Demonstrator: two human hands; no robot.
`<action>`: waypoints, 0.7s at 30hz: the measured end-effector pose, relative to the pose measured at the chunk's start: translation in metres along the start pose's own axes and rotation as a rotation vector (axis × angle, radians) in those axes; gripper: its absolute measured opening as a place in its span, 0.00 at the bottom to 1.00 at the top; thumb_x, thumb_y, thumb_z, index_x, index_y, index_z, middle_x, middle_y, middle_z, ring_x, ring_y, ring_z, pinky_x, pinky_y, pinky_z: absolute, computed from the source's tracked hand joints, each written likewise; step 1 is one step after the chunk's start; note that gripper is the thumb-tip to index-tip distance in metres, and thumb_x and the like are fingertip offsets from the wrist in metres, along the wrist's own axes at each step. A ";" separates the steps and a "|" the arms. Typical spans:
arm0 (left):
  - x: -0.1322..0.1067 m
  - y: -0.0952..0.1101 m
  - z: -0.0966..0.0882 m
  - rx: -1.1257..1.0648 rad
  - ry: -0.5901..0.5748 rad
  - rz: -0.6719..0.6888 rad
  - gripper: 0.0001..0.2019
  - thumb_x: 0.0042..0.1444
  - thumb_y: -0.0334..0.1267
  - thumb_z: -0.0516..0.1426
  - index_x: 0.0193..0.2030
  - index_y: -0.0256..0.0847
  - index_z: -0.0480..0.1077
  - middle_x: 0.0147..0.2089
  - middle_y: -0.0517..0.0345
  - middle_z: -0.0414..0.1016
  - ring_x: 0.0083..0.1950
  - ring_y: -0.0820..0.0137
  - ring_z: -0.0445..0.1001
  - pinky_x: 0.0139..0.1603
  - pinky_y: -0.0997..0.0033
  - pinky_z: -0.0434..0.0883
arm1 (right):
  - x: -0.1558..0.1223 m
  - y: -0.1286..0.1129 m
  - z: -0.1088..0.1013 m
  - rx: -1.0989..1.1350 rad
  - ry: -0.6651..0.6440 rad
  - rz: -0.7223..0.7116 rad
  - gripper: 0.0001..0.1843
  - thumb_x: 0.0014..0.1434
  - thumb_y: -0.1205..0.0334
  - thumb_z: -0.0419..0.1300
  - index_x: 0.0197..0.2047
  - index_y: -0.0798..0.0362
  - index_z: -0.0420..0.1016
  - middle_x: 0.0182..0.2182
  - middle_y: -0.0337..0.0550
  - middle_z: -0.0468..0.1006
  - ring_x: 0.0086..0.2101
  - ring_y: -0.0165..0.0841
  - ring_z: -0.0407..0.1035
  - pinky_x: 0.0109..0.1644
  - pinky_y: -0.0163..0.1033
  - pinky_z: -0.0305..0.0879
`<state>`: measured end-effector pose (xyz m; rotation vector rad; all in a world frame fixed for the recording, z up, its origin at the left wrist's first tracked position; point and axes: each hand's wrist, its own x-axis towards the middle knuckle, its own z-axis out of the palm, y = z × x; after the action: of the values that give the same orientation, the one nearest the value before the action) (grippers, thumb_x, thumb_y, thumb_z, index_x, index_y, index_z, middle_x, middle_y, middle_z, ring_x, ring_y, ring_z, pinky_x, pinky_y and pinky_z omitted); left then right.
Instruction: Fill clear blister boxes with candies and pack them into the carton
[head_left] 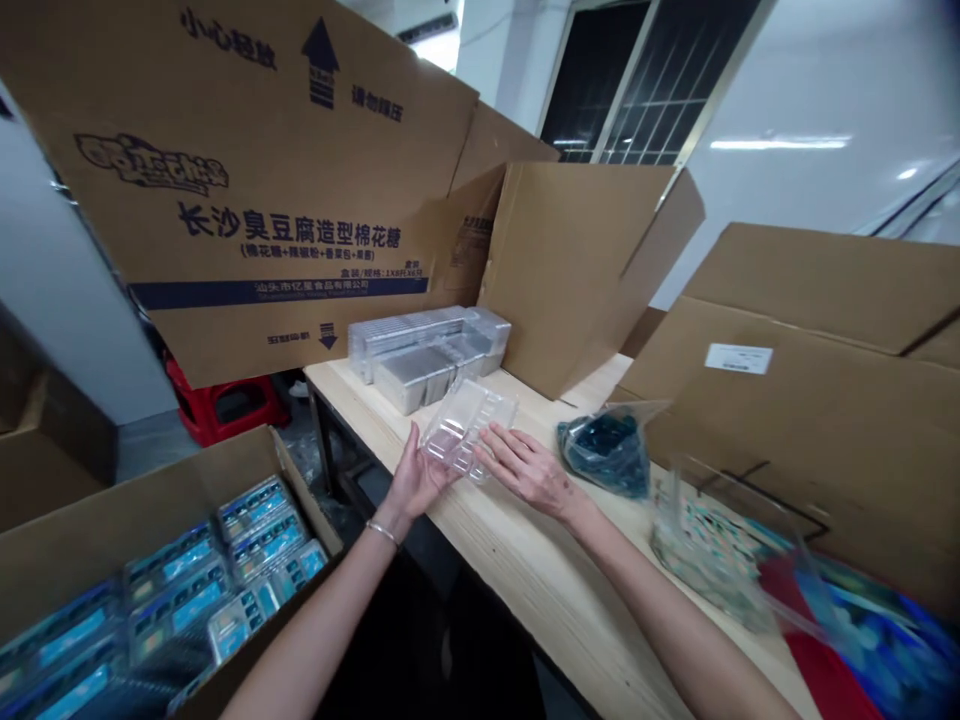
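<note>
A clear plastic blister tray (469, 418) with moulded compartments is held tilted above the near edge of the table. My left hand (417, 474) grips its lower left side, thumb up along the edge and fingers underneath. My right hand (525, 468) lies with outstretched fingers against the tray's right side. Just beyond it, stacks of the same clear trays (427, 372) stand on the table. To the right of my right hand lies a clear bag (606, 448) of dark teal pieces.
At lower left an open carton (307, 490) holds packed blue sets (180, 570). Large cardboard boxes (577, 270) stand along the back of the wooden table (517, 550). A clear bin (712, 540) of small pieces and blue packets (885, 630) are at right. A red stool (225, 405) is behind.
</note>
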<state>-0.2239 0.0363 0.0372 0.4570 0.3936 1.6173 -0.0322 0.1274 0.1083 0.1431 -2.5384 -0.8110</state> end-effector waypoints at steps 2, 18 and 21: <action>-0.003 0.009 0.018 -0.016 -0.003 -0.038 0.25 0.60 0.51 0.50 0.54 0.33 0.67 0.53 0.44 0.74 0.54 0.58 0.72 0.54 0.55 0.69 | -0.010 -0.006 -0.002 0.002 0.004 0.017 0.21 0.64 0.70 0.50 0.60 0.59 0.63 0.60 0.56 0.63 0.62 0.44 0.51 0.58 0.49 0.61; 0.054 -0.019 -0.069 0.895 0.287 0.374 0.19 0.44 0.47 0.64 0.39 0.38 0.70 0.40 0.52 0.74 0.43 0.65 0.72 0.53 0.58 0.67 | 0.108 0.071 0.149 0.071 -0.095 0.271 0.22 0.61 0.73 0.49 0.59 0.58 0.64 0.55 0.57 0.69 0.53 0.43 0.64 0.52 0.49 0.62; 0.052 -0.026 -0.078 1.018 0.232 0.392 0.14 0.49 0.44 0.60 0.41 0.39 0.71 0.43 0.51 0.74 0.46 0.65 0.71 0.55 0.59 0.65 | 0.148 0.077 0.176 0.126 -0.217 0.310 0.22 0.61 0.73 0.47 0.58 0.59 0.64 0.54 0.57 0.70 0.53 0.42 0.63 0.54 0.49 0.60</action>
<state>-0.2454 0.0919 -0.0398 1.1624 1.3912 1.7585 -0.2417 0.2480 0.0860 -0.3080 -2.7187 -0.5716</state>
